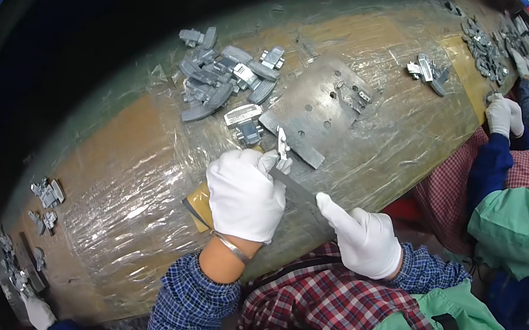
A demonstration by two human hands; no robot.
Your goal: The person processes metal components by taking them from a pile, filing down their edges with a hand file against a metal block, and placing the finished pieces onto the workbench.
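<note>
My left hand [247,197], in a white glove, is closed on a small silvery metal part [282,142] near the front middle of the table. My right hand [362,236], gloved too, grips the lower right end of a flat grey file [294,186]. The file's upper left end meets the part at my left fingertips. Just beyond my hands lie a flat metal plate with holes [318,110] and a loose metal part [244,115]. A pile of grey metal parts [221,74] sits farther back.
The table [126,216] is covered in clear plastic film. More metal parts lie at the left [47,193], at the right [427,71] and in a far right heap [485,51]. Co-workers' gloved hands show at the right [501,117] and far left [39,312].
</note>
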